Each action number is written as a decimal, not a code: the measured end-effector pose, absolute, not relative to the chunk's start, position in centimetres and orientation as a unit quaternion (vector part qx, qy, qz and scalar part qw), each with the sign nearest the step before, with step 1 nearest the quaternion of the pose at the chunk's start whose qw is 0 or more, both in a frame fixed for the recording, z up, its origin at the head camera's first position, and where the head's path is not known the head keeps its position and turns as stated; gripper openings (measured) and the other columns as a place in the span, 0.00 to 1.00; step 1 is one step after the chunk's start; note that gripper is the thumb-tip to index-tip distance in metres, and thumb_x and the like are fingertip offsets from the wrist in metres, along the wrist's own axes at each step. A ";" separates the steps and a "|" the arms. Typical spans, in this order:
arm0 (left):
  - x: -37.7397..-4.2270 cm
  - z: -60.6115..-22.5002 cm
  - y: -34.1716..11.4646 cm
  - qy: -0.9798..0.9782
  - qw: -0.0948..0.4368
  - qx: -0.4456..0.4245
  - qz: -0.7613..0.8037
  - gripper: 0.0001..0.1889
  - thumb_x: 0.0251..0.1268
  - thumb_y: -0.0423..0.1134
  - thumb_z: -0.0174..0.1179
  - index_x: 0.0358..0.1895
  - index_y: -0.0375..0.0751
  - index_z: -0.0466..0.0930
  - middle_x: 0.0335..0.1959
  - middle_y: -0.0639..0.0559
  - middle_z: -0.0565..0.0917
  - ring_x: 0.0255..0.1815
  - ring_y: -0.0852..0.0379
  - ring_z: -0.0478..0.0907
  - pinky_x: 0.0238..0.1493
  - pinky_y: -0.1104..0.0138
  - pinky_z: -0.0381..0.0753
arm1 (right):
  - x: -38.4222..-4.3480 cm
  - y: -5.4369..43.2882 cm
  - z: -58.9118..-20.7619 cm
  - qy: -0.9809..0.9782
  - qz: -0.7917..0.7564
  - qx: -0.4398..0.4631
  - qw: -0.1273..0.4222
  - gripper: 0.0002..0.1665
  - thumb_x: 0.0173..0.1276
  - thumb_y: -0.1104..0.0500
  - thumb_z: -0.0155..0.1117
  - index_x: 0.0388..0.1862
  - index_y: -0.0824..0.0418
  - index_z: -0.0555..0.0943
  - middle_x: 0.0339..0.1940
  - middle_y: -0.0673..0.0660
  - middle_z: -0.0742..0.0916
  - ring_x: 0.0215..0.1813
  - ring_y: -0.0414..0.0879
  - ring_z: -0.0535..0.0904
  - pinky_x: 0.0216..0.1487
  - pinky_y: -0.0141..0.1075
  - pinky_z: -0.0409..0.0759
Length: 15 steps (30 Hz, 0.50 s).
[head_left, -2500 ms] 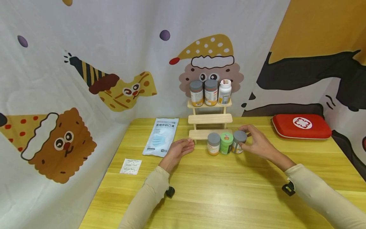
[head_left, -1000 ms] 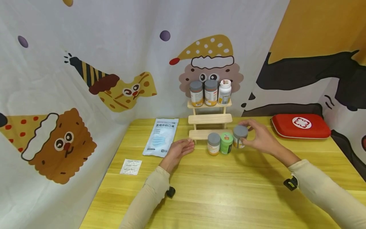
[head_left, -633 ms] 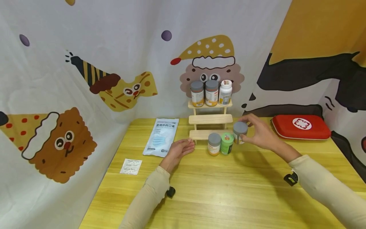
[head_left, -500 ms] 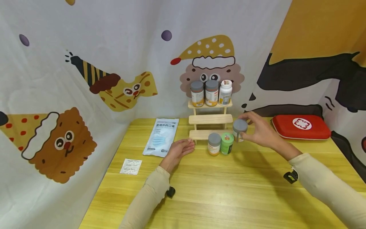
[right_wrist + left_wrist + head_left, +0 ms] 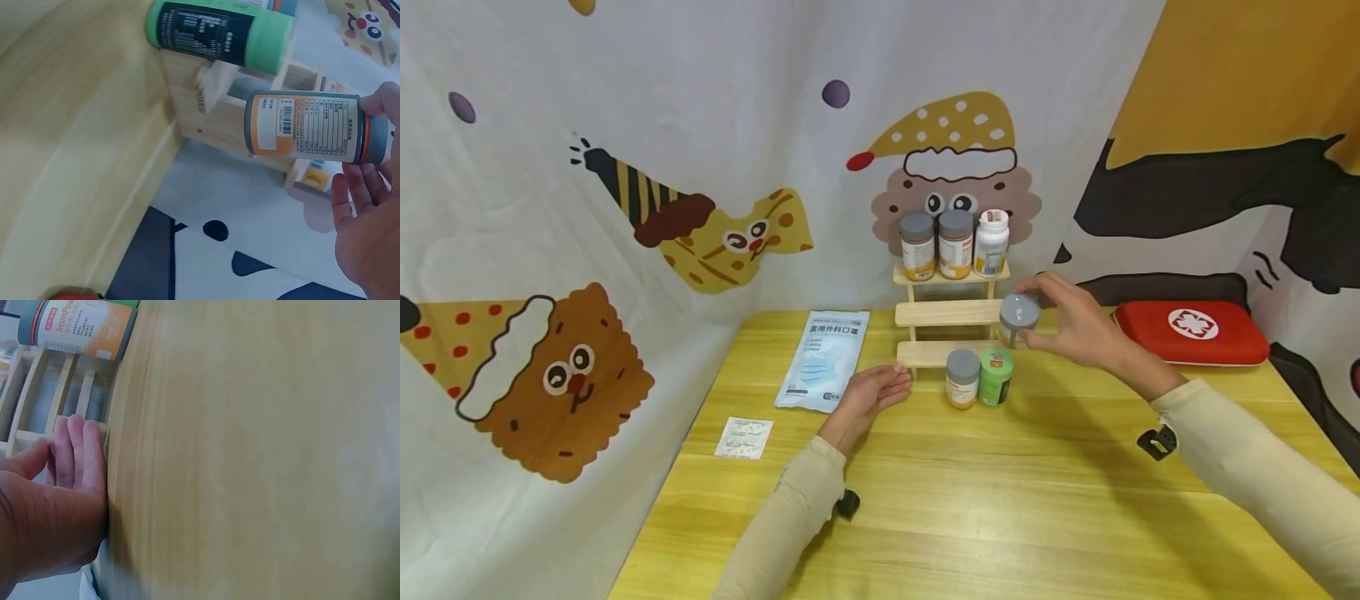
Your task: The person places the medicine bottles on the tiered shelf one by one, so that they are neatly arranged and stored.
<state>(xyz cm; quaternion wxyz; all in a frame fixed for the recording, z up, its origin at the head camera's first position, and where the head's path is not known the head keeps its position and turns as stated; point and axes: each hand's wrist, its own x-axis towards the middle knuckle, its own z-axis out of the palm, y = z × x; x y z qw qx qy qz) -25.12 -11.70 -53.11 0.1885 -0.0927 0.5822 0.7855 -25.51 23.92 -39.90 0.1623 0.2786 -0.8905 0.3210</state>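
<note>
Right hand (image 5: pixel 1075 327): thumb and fingers pinching the held jar (image 5: pixel 306 125) by its grey lid; jar off the bench (image 5: pixel 970 508), just by the right end of the wooden rack's (image 5: pixel 947 313) middle shelf, label with barcode and table of text facing the right wrist view.

Left hand (image 5: pixel 867 398): fingers extended together, fingertips at the left end of the rack's lowest shelf, grasping nothing.

On the bench before the rack: one grey-lidded jar (image 5: pixel 962 383), upright, orange-and-white label; one green jar (image 5: pixel 996 382), upright, just beside it on the right.

Top shelf, left to right: two grey-lidded supplement jars (image 5: pixel 917 250), one white bottle (image 5: pixel 992 243), all upright.

Left of the rack: one blue-and-white mask packet (image 5: pixel 822 358), flat; one small white packet (image 5: pixel 743 437), flat, nearer the front.

Far right: one red zip case (image 5: pixel 1191 332), white emblem on top.

Behind: cartoon-printed cloth (image 5: pixel 730 125).
</note>
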 end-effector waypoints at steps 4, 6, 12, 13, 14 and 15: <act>-25.0 -53.0 -11.7 0.585 0.190 -0.091 0.783 0.18 0.80 0.38 0.62 0.64 0.31 0.81 0.59 0.36 0.88 0.54 0.51 0.90 0.64 0.58 0.90 | -25.8 23.5 -39.1 -0.889 0.327 0.280 0.156 0.36 0.55 0.70 0.79 0.64 0.61 0.80 0.54 0.55 0.85 0.52 0.46 0.81 0.52 0.12 0.76; -25.0 -53.0 -11.6 0.586 0.191 -0.092 0.782 0.18 0.80 0.39 0.62 0.64 0.31 0.80 0.59 0.36 0.88 0.55 0.49 0.90 0.65 0.58 0.90 | -25.9 23.3 -38.8 -0.889 0.327 0.281 0.156 0.36 0.55 0.69 0.80 0.64 0.62 0.79 0.54 0.55 0.85 0.52 0.46 0.80 0.50 0.15 0.78; -25.0 -53.0 -11.5 0.583 0.193 -0.095 0.783 0.18 0.80 0.38 0.61 0.64 0.30 0.80 0.58 0.37 0.89 0.59 0.46 0.89 0.66 0.57 0.89 | -26.3 22.4 -37.9 -0.886 0.331 0.284 0.158 0.37 0.55 0.67 0.82 0.64 0.62 0.79 0.54 0.56 0.86 0.51 0.47 0.82 0.49 0.25 0.81; -25.0 -52.9 -11.6 0.582 0.193 -0.096 0.784 0.18 0.80 0.38 0.61 0.64 0.30 0.80 0.57 0.37 0.89 0.58 0.47 0.89 0.66 0.57 0.89 | -26.4 22.1 -37.8 -0.884 0.336 0.285 0.158 0.37 0.55 0.67 0.82 0.64 0.62 0.79 0.55 0.56 0.86 0.52 0.47 0.82 0.49 0.26 0.82; -25.1 -52.9 -11.6 0.582 0.192 -0.097 0.784 0.17 0.80 0.37 0.61 0.63 0.30 0.81 0.56 0.38 0.90 0.57 0.47 0.90 0.66 0.56 0.89 | -26.6 21.8 -37.8 -0.882 0.340 0.286 0.157 0.37 0.56 0.67 0.82 0.65 0.62 0.79 0.56 0.57 0.86 0.52 0.48 0.82 0.50 0.27 0.83; -25.1 -52.9 -11.6 0.581 0.191 -0.098 0.785 0.17 0.80 0.37 0.62 0.63 0.30 0.81 0.55 0.38 0.90 0.56 0.48 0.90 0.65 0.57 0.90 | -26.7 21.5 -37.7 -0.879 0.346 0.287 0.156 0.37 0.56 0.67 0.83 0.65 0.62 0.79 0.57 0.57 0.86 0.53 0.48 0.83 0.52 0.30 0.85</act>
